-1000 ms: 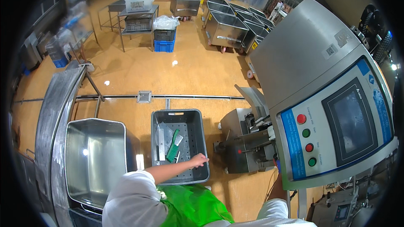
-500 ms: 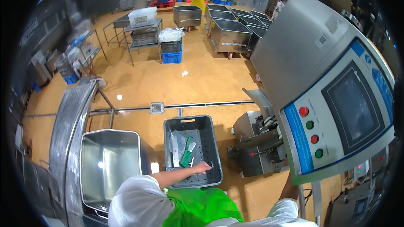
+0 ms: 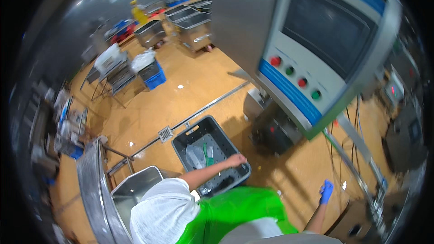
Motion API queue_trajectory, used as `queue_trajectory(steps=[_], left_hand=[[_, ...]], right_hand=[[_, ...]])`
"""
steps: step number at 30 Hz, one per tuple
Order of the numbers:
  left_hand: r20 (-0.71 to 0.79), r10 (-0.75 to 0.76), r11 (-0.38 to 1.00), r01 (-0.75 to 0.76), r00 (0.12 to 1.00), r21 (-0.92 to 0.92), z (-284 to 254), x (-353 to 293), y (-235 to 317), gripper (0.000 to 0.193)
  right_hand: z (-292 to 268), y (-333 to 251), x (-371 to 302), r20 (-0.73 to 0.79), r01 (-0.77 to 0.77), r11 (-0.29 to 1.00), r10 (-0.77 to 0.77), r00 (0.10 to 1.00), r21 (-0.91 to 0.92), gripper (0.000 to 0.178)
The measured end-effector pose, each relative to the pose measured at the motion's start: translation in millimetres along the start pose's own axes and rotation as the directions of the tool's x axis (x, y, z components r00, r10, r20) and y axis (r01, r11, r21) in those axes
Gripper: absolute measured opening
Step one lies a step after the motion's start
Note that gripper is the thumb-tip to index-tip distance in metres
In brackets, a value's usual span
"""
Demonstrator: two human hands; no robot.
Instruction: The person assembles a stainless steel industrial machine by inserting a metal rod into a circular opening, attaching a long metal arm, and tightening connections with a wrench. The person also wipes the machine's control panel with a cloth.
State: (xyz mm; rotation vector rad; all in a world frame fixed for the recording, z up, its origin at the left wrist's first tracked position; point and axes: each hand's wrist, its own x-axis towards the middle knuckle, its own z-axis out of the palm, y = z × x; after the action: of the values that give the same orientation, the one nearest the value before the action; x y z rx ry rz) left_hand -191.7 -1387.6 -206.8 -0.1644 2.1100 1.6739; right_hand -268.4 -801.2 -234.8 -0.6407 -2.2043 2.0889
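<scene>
My bare left hand [image 3: 236, 160] hovers over the right side of a grey plastic crate [image 3: 177, 142] on the floor, its fingers curled together and nothing visible in them. Whether it touches the rim is hard to tell. Inside the crate lie a green brush [image 3: 208, 154] and a clear plastic bag [image 3: 194, 155]. My right hand [image 3: 326, 191], in a blue glove, is held out at the lower right, away from everything. Its fingers are slightly bent and apart, with nothing seen in them, though the picture is a little blurred.
A machine with a control panel [image 3: 296, 77] and coloured buttons looms at the right. Left of me stand a steel bin [image 3: 156, 171] and a metal chute [image 3: 92, 176]. A floor drain [image 3: 165, 134], tables, steel carts [image 3: 194, 36] and a person in yellow [image 3: 139, 13] are farther off.
The view has turned to the right and tilted. My gloved right hand, hidden behind the control panel before, now shows at the lower right. My left hand stays over the crate.
</scene>
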Motion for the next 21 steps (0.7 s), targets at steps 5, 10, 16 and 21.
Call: queue_trajectory(steps=[5,10,16,21], left_hand=[[-0.039,-0.057,0.992,0.061,0.998,0.107,24,23,40,0.035],[-0.010,-0.199,0.973,0.199,0.980,0.121,82,57,78,0.036],[0.141,0.228,0.952,-0.251,0.963,0.174,190,129,137,0.028],[0.210,0.239,0.967,-0.253,0.948,0.040,300,143,259,0.026]], right_hand=[[-129,24,-3,-0.228,-0.006,0.871,0.136,0.964,0.492,0.060],[-191,-46,13,-0.390,0.164,0.722,0.156,0.908,0.672,0.083],[-246,-92,43,-0.292,0.189,0.380,0.234,0.928,0.906,0.084],[-269,-78,61,-0.204,0.200,0.068,0.060,0.977,0.977,0.049]])
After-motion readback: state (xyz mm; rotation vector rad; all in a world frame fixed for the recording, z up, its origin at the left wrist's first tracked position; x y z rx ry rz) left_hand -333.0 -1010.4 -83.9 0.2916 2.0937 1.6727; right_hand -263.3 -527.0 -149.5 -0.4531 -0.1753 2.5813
